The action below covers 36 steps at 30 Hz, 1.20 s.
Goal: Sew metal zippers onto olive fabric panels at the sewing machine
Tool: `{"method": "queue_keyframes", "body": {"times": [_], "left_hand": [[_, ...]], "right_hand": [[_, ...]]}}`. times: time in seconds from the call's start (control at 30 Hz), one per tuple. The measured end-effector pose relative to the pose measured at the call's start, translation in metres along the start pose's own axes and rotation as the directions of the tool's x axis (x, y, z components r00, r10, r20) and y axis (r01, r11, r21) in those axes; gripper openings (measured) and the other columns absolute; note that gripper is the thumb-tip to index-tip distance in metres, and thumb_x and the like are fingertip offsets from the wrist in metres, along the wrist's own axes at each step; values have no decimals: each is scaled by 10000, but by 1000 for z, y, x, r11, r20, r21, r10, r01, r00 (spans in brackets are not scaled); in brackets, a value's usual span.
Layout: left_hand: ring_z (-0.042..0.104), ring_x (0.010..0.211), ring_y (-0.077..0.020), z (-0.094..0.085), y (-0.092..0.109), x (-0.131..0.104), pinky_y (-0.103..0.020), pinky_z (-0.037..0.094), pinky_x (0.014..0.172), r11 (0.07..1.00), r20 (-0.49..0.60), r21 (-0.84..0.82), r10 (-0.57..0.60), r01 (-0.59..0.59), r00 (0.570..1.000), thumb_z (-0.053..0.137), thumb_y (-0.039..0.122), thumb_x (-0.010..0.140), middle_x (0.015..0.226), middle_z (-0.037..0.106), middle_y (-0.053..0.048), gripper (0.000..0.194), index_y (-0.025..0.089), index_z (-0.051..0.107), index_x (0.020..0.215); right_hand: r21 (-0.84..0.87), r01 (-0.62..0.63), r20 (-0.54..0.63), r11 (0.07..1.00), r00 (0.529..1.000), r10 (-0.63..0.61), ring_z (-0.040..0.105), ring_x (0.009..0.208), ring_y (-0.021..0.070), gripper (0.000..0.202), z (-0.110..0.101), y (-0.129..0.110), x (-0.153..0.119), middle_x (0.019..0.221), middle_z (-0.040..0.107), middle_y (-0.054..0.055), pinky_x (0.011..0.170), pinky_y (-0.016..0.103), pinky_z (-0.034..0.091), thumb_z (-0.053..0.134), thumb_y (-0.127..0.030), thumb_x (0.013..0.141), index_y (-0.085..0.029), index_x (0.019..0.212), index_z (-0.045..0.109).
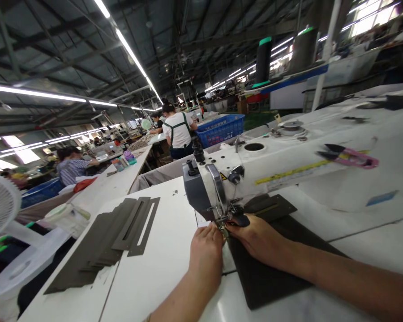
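Note:
A white sewing machine (201,179) stands over the table, its presser foot and needle just ahead of my fingertips. My left hand (206,250) is closed, fingers curled together left of the foot; what they pinch is hidden. On the other side, my right hand (263,239) lies over a dark grey-brown fabric panel (255,277), fingers and thumb closed on its edge by the needle. The panel spreads under my right forearm. A smaller dark strip with a slot (278,206) lies behind my right hand, partly beneath the machine arm.
Overlapping dark cut pieces (97,243), some slotted, lie left on the white table (157,277). Pink-handled thread snips (352,157) and a yellow measuring tape (295,172) are on the machine arm. A white fan (2,210) stands far left. Co-workers sit beyond, near a blue crate (221,132).

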<state>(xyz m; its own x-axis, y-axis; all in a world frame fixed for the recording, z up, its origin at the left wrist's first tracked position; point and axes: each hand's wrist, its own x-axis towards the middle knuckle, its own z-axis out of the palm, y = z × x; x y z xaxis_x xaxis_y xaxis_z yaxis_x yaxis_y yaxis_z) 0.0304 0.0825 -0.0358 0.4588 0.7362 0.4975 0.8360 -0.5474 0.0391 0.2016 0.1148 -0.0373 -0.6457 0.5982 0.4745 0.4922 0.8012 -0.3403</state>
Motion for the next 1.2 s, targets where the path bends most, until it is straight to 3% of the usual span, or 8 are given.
{"method": "queue_keyframes", "body": {"times": [0.3, 0.53, 0.83, 1.2], "left_hand": [[668, 731, -216, 5, -8, 1, -353, 545, 694, 1000, -50, -2, 25, -25, 998, 461, 79, 862, 786, 690, -82, 135, 159, 553, 804], [665, 736, -227, 8, -11, 1, -354, 539, 681, 1000, -41, -15, 0, 0, 999, 487, 59, 831, 781, 690, -85, 134, 162, 557, 779], [662, 732, -236, 10, -13, 2, -363, 541, 670, 998, -79, -65, -23, 18, 997, 541, 58, 790, 793, 691, -75, 104, 157, 571, 802], [671, 790, -257, 11, -14, -4, -387, 549, 696, 996, -86, -71, 48, -54, 995, 521, 50, 796, 874, 698, -111, 130, 132, 561, 889]], "right_hand": [[-53, 29, -44, 998, 999, -31, 595, 888, 203, 337, 2, 3, 4, 934, 664, 113, 786, 310, 462, 375, -93, 840, -159, 1036, 641], [-57, 28, -60, 998, 998, -31, 599, 848, 208, 318, 2, 2, 6, 914, 662, 101, 757, 317, 467, 358, -101, 855, -167, 931, 659], [-39, 25, -88, 999, 996, -28, 605, 844, 199, 318, 1, -1, 8, 909, 668, 84, 745, 298, 467, 361, -103, 867, -181, 974, 650], [10, 20, -85, 1000, 996, -19, 597, 863, 224, 318, 2, -2, 2, 949, 661, 97, 746, 330, 461, 338, -120, 867, -174, 947, 642]]}}
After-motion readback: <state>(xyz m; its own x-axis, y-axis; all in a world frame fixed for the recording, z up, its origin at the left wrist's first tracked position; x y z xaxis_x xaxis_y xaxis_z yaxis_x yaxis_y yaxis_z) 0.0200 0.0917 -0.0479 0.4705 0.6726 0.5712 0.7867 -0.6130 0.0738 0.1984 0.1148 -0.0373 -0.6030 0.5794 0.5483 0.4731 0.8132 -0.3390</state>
